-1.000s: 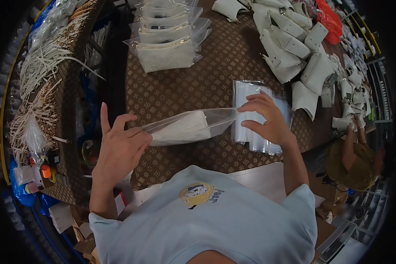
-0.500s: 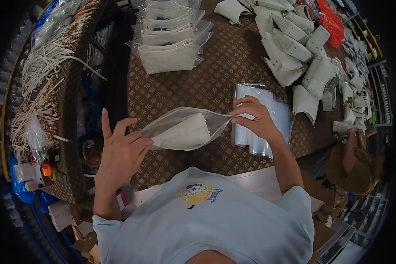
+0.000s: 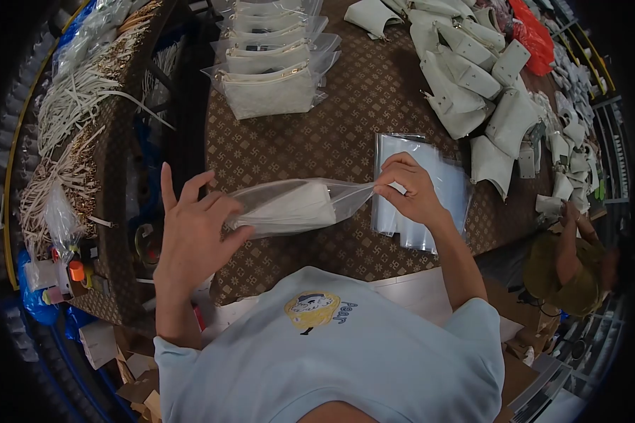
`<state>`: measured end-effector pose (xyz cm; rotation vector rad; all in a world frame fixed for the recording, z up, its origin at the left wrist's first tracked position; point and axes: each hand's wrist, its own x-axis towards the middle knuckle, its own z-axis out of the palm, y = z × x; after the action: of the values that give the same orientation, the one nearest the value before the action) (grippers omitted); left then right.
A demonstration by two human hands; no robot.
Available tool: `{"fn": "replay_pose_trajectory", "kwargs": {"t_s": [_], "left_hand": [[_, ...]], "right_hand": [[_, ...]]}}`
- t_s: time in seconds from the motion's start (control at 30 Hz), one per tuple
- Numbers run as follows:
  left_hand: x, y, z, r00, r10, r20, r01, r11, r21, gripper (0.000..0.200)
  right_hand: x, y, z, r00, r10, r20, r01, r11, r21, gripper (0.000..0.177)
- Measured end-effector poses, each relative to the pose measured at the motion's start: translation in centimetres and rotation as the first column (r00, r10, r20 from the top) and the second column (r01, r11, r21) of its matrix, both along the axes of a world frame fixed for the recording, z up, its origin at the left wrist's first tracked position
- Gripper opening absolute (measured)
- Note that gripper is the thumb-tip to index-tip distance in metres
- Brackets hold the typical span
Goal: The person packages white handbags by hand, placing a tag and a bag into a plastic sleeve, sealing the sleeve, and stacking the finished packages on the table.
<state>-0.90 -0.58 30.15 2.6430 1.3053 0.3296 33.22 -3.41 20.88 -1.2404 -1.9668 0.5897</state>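
A clear plastic bag (image 3: 349, 199) with a white pouch (image 3: 300, 208) inside is stretched between my two hands over the near part of the table. My left hand (image 3: 199, 236) has the bag's left end between thumb and fingers, with its other fingers raised and spread. At the opposite end, my right hand (image 3: 409, 189) pinches the bag's corner between thumb and forefinger. Just under that hand lies a stack of flat clear plastic bags (image 3: 430, 201).
Bagged white pouches (image 3: 271, 92) stand in a row at the back left of the brown patterned table (image 3: 360, 92). Unbagged white bags (image 3: 466, 77) are heaped at the right. White straps (image 3: 70, 106) hang at far left. Another person (image 3: 568, 264) is at the right.
The plastic bag has narrowed and flattened between my hands. My left thumb has moved slightly right, with the thumb and fingers wider apart. My right hand has barely shifted.
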Motion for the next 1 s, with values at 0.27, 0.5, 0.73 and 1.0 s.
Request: {"fn": "replay_pose_trajectory", "kwargs": {"t_s": [0.27,0.5,0.73,1.0], "left_hand": [[14.1,-1.0,-5.4,0.967,-0.125,0.222,0.084,0.979,0.187,0.021],[14.5,0.6,-7.5,0.952,-0.217,0.214,0.180,0.968,0.177,0.006],[15.2,0.7,-8.7,0.912,-0.258,0.318,0.213,0.962,0.170,0.006],[14.9,1.9,-7.9,0.907,-0.323,0.270,0.311,0.946,0.087,0.011]], "right_hand": [[-0.6,-0.3,-0.3,1.000,-0.007,-0.014,0.007,1.000,0.018,0.013],[-0.7,-0.5,-0.5,0.999,-0.042,0.019,0.041,0.997,0.069,0.014],[-0.8,-0.8,-0.2,0.994,-0.070,0.078,0.060,0.991,0.123,0.015],[-0.5,-0.7,0.5,0.983,-0.053,0.174,0.036,0.995,0.098,0.014]]}}
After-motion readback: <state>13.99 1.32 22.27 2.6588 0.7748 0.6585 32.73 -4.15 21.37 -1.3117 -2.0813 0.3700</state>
